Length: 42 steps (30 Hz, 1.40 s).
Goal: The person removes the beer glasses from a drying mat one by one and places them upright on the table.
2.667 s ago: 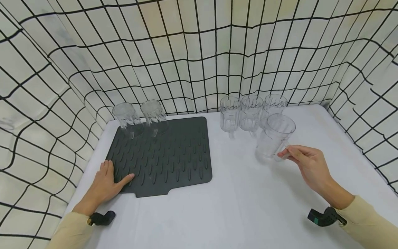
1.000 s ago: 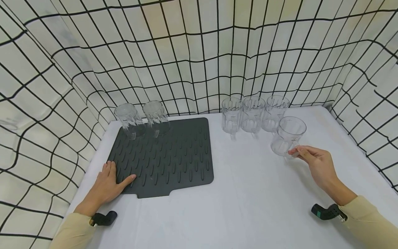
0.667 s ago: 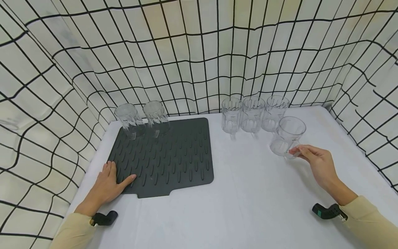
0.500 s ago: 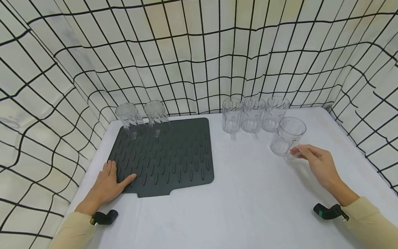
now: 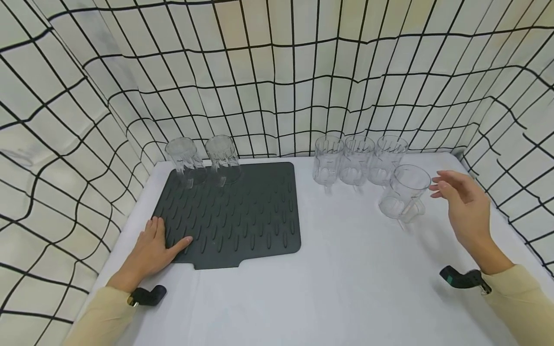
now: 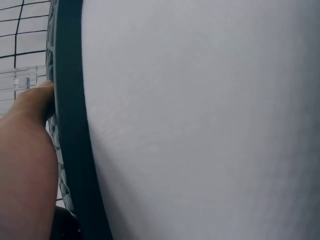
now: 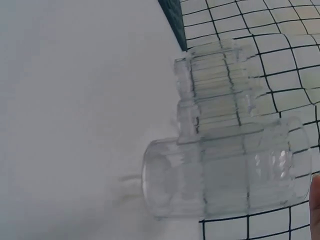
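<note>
A clear glass mug stands upright on the white table, its handle toward the near right. My right hand is raised just right of its rim, fingers loosely bent and holding nothing. In the right wrist view the mug looks sideways, and a fingertip shows at the right edge. On the left, my left hand rests with spread fingers on the left edge of a dark grey ridged mat. The left wrist view shows the thumb side of that hand against the mat's edge.
Three more clear mugs stand in a row behind the front mug. Two clear mugs, apparently upside down, stand on the mat's far left part. Black netting over white walls closes off the back and sides of the table.
My right hand has let go of the mug's handle and moved up and right. Earlier it shifted the mug right and back from nearer the row. My left hand has stayed on the mat.
</note>
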{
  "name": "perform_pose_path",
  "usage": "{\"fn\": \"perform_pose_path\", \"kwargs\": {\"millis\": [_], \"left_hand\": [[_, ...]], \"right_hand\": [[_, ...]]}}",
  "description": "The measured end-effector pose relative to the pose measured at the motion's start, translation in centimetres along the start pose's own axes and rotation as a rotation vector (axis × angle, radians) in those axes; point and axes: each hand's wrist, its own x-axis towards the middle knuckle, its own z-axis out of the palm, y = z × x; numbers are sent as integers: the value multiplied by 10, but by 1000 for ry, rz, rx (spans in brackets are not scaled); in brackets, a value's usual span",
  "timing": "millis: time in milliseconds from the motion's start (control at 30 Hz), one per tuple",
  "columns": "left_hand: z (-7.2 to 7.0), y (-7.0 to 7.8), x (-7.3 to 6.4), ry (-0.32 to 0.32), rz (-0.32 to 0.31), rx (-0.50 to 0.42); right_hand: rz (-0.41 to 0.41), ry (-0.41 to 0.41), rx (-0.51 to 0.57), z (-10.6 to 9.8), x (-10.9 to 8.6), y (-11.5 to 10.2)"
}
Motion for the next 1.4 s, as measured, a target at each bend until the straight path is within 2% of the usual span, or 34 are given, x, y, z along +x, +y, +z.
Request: {"fn": "perform_pose_path", "kwargs": {"millis": [133,267,500,633,833,1100,1400], "left_hand": [[-2,0,-1,6,3,14],[-3,1,-1,-4,3,29],[-3,2,-3,-3,5,27],[-3,2,-5,0,3,29],[-4,3,-5,2,3,20],[-3,3,-4,0,-1,37],[-3,3,-3,3,-12,45]], "right_hand": [[-98,-19,175,17,10,-12],[-123,-70,280,38,15,-29],[-95,-156,257,78,20,-57],[-83,-199,318,100,22,-66],[-92,-258,420,131,25,-72],[-29,-327,371,172,28,-77],[11,-408,396,222,29,-81]]}}
